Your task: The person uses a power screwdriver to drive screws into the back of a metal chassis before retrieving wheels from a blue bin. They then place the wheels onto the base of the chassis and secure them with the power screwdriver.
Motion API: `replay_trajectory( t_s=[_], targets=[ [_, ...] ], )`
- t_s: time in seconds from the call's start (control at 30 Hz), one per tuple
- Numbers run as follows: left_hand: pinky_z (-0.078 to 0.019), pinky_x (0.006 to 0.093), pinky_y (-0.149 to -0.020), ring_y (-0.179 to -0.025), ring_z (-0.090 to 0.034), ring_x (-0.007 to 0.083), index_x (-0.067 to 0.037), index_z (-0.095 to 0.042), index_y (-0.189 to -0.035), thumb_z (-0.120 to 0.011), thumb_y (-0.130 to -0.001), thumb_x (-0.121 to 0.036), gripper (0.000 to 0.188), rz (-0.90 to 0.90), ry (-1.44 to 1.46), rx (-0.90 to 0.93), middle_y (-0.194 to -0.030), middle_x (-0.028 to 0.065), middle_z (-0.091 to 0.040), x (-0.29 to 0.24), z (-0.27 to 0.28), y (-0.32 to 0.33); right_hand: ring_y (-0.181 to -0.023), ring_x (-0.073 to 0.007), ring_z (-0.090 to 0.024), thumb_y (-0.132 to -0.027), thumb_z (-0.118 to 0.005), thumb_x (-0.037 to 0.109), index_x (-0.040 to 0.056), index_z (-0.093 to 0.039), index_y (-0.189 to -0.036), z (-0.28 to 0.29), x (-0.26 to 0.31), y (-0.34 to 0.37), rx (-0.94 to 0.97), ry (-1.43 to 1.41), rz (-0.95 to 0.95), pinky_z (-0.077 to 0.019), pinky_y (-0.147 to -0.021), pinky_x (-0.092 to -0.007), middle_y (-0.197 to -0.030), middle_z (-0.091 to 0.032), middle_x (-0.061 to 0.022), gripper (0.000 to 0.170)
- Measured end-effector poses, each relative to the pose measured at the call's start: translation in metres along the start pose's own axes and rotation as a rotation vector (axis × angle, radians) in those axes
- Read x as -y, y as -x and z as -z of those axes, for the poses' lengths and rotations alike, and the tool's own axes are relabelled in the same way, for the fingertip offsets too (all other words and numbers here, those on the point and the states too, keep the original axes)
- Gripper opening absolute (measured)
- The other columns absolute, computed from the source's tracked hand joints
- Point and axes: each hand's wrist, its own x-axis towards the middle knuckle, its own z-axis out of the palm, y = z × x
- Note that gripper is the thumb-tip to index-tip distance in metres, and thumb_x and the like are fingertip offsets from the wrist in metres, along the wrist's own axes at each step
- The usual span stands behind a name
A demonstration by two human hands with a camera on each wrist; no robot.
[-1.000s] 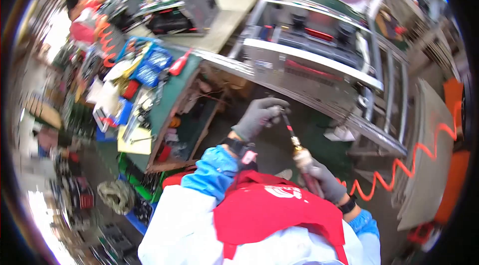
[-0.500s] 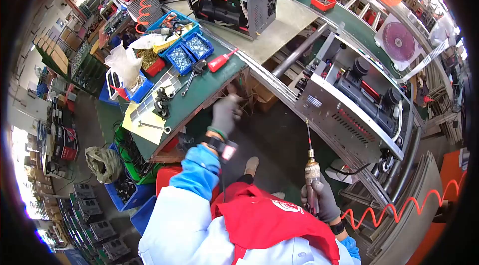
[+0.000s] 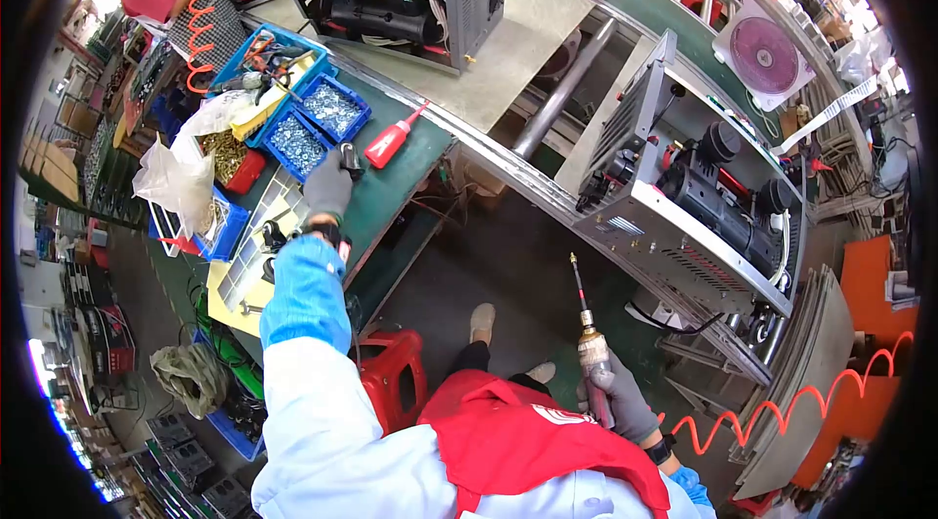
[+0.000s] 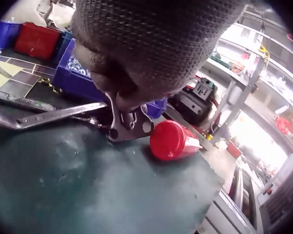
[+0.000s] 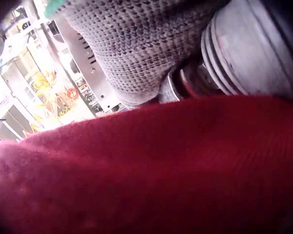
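My gloved left hand (image 3: 328, 189) is over the green bench (image 3: 415, 143) beside the screw bins. In the left wrist view its curled fingers pinch a dark metal bracket (image 4: 129, 124) with round holes. A metal wrench (image 4: 53, 117) lies by the bracket on one side, a red bottle (image 4: 168, 140) on the other. My gloved right hand (image 3: 621, 400) grips an air screwdriver (image 3: 594, 355) in front of the red apron, its long bit pointing up and away. In the right wrist view apron cloth (image 5: 151, 161) hides most of that hand.
Blue bins (image 3: 296, 146) of screws stand behind the left hand. An open metal-cased machine (image 3: 684, 216) sits on the roller line ahead. Another machine (image 3: 391, 6) stands at the back. A coiled orange hose (image 3: 782, 421) runs off right. A red stool (image 3: 393, 377) stands below the bench.
My left hand has left the driver's bit, swung left over the bench and taken hold of the bracket. The right hand keeps its grip on the screwdriver. The head view has shifted.
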Motion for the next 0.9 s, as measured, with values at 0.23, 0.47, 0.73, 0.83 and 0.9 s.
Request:
replay_trajectory(
  t_s=[0.23, 0.47, 0.73, 0.83, 0.9],
  targets=[
    [-0.0503, 0.0476, -0.058, -0.065, -0.067, 0.0293, -0.017, -0.065, -0.116, -0.059, -0.094, -0.034, 0.029, -0.206, 0.196, -0.098, -0.073, 0.0097, -0.066, 0.051, -0.062, 0.111, -0.062, -0.0174, -0.061, -0.084, -0.071, 0.04, 0.0086, -0.047, -0.131, -0.014, 0.006, -0.014, -0.023, 0.043, 0.029, -0.0513, -0.053, -0.0296, -0.078, -0.059, -0.008, 0.061],
    [-0.0185, 0.0231, -0.04, -0.047, -0.024, 0.0088, -0.017, -0.037, -0.07, -0.061, -0.095, -0.057, 0.053, 1.01, 2.19, 0.378, -0.059, -0.0049, -0.027, 0.006, -0.002, 0.109, -0.061, -0.0158, -0.06, -0.085, -0.067, 0.031, 0.0077, -0.043, -0.136, -0.02, 0.015, -0.015, 0.048, 0.104, -0.026, -0.0519, -0.055, -0.0286, -0.079, -0.059, -0.0079, 0.061],
    [-0.0209, 0.0169, -0.036, -0.048, -0.032, 0.0043, -0.014, -0.065, -0.085, -0.055, -0.101, -0.048, 0.039, 0.658, 2.283, 0.766, -0.061, -0.007, -0.038, -0.052, -0.007, 0.121, -0.075, -0.013, -0.063, -0.086, -0.069, 0.021, 0.0065, -0.033, -0.152, 0.005, -0.004, -0.002, 0.108, 0.121, 0.09, -0.0536, -0.064, -0.0272, -0.101, -0.061, -0.0067, 0.076],
    [-0.0252, 0.0172, -0.037, -0.05, -0.039, 0.0056, -0.018, -0.062, -0.092, -0.064, -0.095, -0.051, 0.033, 0.652, 1.98, 0.875, -0.068, -0.0019, -0.052, -0.13, 0.008, 0.191, -0.078, -0.0121, -0.062, -0.085, -0.07, 0.02, 0.0065, -0.035, -0.152, 0.023, -0.01, 0.015, 0.085, 0.153, 0.149, -0.054, -0.067, -0.0266, -0.101, -0.06, -0.0053, 0.076],
    [-0.0279, 0.0165, -0.042, -0.054, -0.042, 0.0049, -0.017, -0.061, -0.099, -0.068, -0.094, -0.044, 0.028, 0.478, 1.869, 1.125, -0.075, -0.0015, -0.054, -0.171, -0.001, 0.232, -0.075, -0.011, -0.061, -0.085, -0.07, 0.02, 0.0062, -0.035, -0.151, 0.043, -0.022, 0.029, 0.069, 0.142, 0.188, -0.0534, -0.065, -0.0265, -0.099, -0.06, -0.0047, 0.076]
  ],
)
